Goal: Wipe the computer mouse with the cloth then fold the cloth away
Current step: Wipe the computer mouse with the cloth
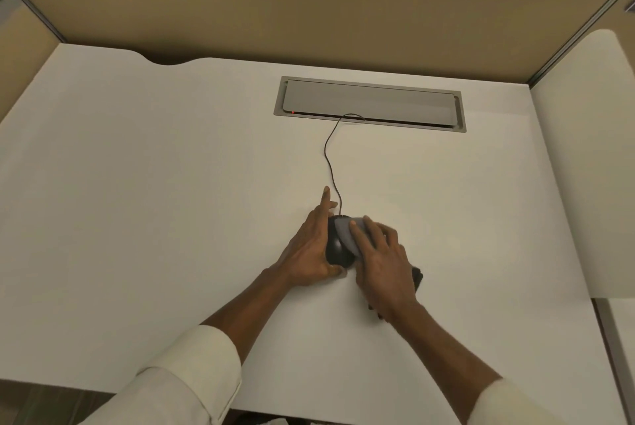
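A black wired computer mouse point(335, 247) lies on the white desk point(171, 184) near its middle front. My left hand point(311, 249) clasps the mouse's left side, thumb at its rear, index finger stretched forward. My right hand point(381, 263) presses a grey cloth point(345, 230) flat over the mouse's right top. A dark end of the cloth sticks out behind the right hand at the desk surface. Most of the cloth is hidden under that hand.
The mouse's black cable point(330, 163) runs back into a grey cable hatch point(369, 103) set in the desk. Tan partition walls point(309, 12) close the back and sides. A second white surface point(584, 167) adjoins on the right.
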### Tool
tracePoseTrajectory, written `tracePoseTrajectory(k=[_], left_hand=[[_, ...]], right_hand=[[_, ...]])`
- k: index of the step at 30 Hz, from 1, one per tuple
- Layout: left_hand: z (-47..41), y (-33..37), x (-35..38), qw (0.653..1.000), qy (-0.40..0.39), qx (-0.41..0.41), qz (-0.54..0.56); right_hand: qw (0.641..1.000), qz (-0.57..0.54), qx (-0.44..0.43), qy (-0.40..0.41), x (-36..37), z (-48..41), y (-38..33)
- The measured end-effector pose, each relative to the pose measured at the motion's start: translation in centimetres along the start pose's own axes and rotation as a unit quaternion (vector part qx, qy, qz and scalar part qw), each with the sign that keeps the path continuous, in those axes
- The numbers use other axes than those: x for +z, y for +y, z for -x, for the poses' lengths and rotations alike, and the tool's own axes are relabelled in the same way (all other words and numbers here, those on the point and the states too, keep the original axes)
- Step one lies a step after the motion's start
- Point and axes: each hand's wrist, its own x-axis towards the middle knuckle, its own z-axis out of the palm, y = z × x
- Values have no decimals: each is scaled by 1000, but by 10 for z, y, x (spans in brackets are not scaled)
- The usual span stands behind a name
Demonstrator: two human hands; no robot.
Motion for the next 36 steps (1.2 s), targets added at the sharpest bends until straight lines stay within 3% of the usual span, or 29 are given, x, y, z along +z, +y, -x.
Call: tracePoseTrajectory(k=[7, 14, 20, 30, 36], left_hand=[[-2, -2, 1, 1000, 1, -7, 4], [0, 1, -2, 1000, 4, -3, 8], [-1, 1, -3, 1000, 3, -3, -2], [-1, 3, -2, 999, -23, -18, -28], [-1, 8, -4, 998, -22, -22, -46]], right_hand=[[1000, -2, 5, -11, -12, -40, -1], [998, -19, 61, -5, 8, 12, -18], [998, 34, 50, -9, 20, 56, -25], [999, 31, 43, -7, -6, -30, -12], [997, -7, 71, 15, -2, -23, -17]])
